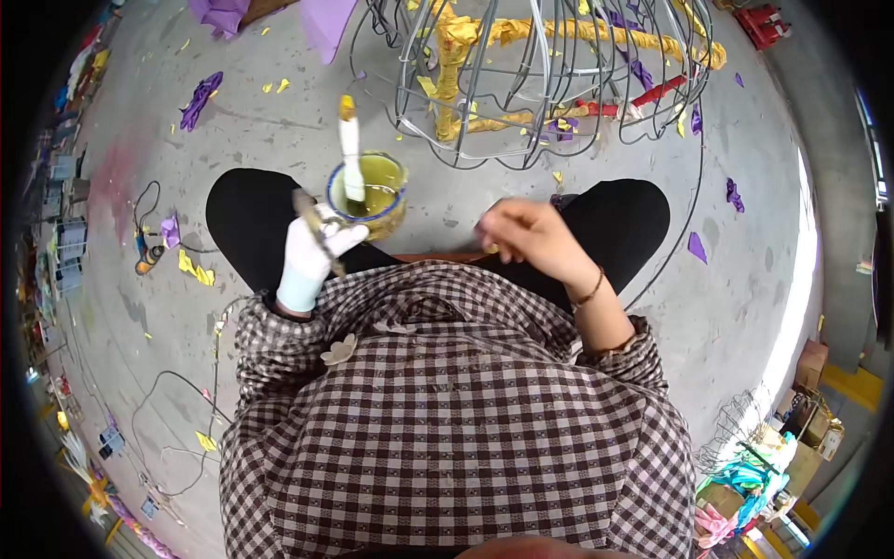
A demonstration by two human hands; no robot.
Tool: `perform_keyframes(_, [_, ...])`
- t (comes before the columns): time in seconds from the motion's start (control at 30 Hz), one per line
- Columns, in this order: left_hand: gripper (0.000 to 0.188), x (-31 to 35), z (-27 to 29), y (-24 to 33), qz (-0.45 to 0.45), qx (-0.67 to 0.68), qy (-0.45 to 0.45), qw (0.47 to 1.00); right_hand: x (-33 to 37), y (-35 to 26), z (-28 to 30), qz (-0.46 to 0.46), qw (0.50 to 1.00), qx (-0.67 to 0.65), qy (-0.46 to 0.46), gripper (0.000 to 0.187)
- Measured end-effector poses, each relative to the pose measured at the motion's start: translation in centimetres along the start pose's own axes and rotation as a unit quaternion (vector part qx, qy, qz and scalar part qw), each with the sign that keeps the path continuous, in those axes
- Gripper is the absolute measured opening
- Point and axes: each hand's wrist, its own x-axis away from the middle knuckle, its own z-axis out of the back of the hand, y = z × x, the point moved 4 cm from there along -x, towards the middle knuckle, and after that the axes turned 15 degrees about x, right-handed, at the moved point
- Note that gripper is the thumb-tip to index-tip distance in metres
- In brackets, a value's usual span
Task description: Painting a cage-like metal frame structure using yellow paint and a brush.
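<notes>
My left hand (309, 250), in a white glove, is closed around a thin grey-brown object (318, 228). Motion smears it, so its kind is unclear. Just beyond that hand stands a small round tub (402, 200) with a blue rim, holding yellow-green liquid. A paintbrush (350, 149) with a white-wrapped handle and yellow tip leans upright in the tub. My bare right hand (531, 238), a bracelet at its wrist, is over my right thigh, fingers curled and pressed together. Something small may be at its fingertips, but I cannot make it out.
Ahead is a large wire frame (549, 84) with yellow-wrapped bars (452, 84). Purple (200, 101) and yellow scraps (196, 270) litter the grey floor. A corded tool (147, 253) lies at left, with cables around it. Boxes and coloured cloth (754, 480) are piled at lower right.
</notes>
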Motion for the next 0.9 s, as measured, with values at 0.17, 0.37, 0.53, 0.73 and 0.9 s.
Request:
perform_keyframes(0.17, [0.028, 0.5, -4.4, -2.6, -0.062, -0.121, -0.122, 0.983, 2.9, -4.3, 1.8, 0.061, 0.967, -0.143, 0.2, 0.029])
perform_keyframes(0.37, [0.024, -0.9, -8.2, -2.4, 0.01, -0.199, -0.242, 0.95, -0.1, -4.1, 0.6, 0.063, 0.968, 0.025, 0.243, 0.029])
perform_keyframes(0.53, [0.025, -1.4, -8.3, -3.4, -0.047, -0.169, -0.284, 0.943, -0.5, -3.1, -1.2, 0.064, 0.97, 0.078, 0.22, 0.026])
perform_keyframes(0.73, [0.027, -1.8, -8.1, -5.6, 0.001, -0.174, -0.247, 0.953, -0.7, -2.9, -3.8, 0.142, 0.922, 0.285, 0.219, 0.019])
perform_keyframes(0.9, [0.025, -1.9, -8.1, -6.1, -0.006, -0.149, -0.224, 0.963, 0.6, -1.6, -3.5, 0.244, 0.865, 0.324, 0.297, 0.018])
